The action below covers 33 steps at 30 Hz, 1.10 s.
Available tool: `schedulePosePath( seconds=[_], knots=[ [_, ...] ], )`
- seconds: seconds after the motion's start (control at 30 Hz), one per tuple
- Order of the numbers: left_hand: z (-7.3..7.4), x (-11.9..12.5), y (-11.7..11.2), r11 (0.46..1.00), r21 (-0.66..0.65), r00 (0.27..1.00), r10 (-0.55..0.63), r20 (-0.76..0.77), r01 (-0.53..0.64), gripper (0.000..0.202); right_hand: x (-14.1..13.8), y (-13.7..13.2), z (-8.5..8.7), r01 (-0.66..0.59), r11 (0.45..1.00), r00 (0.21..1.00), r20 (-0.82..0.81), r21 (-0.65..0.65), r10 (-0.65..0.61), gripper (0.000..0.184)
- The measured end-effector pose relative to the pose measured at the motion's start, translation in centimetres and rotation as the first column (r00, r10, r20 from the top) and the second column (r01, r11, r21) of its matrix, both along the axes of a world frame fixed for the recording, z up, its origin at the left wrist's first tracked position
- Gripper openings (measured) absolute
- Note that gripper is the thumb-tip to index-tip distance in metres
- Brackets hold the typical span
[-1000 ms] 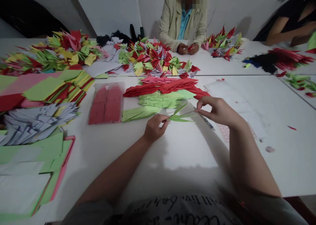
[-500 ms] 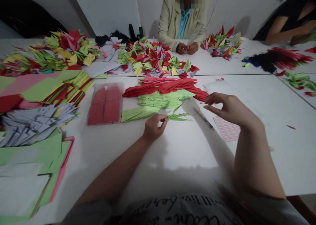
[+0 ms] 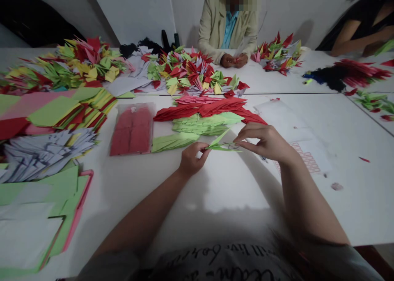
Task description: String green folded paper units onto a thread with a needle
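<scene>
My left hand (image 3: 192,158) is closed in a pinch on the near end of a folded green paper piece (image 3: 219,139) with long pointed flaps, which looks like an origami crane in the making. From the right, my right hand (image 3: 262,140) reaches to the flap tips, thumb and forefinger pinched together. A fine thread or wire shows at those fingertips, too thin to make out clearly. Just beyond both hands lies a stack of folded green papers (image 3: 201,124), with folded red papers (image 3: 212,108) behind it.
Left of the stacks lies a clear packet of red paper (image 3: 131,129). Paper sheets (image 3: 37,211) and grey folded pieces (image 3: 52,151) fill the left side. Colourful folded paper heaps (image 3: 191,71) line the back. A person in a beige jacket (image 3: 212,26) sits opposite; another person's arm (image 3: 349,36) shows far right.
My right hand has moved left and slightly down to the tips of the green paper, its fingers closing together. My left hand stays where it was, still pinching the paper.
</scene>
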State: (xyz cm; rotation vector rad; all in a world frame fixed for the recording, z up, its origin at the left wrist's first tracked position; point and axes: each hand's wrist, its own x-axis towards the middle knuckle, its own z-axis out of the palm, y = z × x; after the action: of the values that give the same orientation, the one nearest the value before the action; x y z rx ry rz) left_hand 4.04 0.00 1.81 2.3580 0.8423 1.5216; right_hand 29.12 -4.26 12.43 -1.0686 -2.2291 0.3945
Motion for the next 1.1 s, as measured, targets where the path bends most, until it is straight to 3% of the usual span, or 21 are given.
schedulePosePath(
  seconds=[0.27,0.53,0.77,0.97,1.1],
  knots=[
    [-0.1,0.0,0.2,0.993,-0.03,0.993,-0.118,-0.031,0.117,0.003,-1.5,0.6,-1.1,-0.041,0.999,0.998,-0.056,-0.006,0.041,0.009],
    [0.0,0.0,0.3,0.981,-0.134,0.987,-0.148,-0.067,0.138,0.008,-0.7,0.4,-0.6,-0.036,0.995,0.999,0.017,-0.09,0.038,0.015],
    [0.4,0.0,0.4,0.981,-0.157,0.991,-0.125,-0.055,0.115,0.012,1.1,-0.4,1.2,0.009,0.998,0.999,-0.053,-0.07,-0.012,0.013],
    [0.4,0.0,0.5,0.988,-0.152,1.0,-0.001,0.014,0.003,0.012,2.0,-1.3,2.4,0.177,0.984,0.978,-0.108,-0.023,-0.178,0.016],
    [0.5,0.1,0.3,0.989,-0.149,1.0,0.003,0.023,0.001,0.011,1.2,-1.0,1.9,0.085,0.996,0.996,-0.037,0.007,-0.085,0.016]
  ],
)
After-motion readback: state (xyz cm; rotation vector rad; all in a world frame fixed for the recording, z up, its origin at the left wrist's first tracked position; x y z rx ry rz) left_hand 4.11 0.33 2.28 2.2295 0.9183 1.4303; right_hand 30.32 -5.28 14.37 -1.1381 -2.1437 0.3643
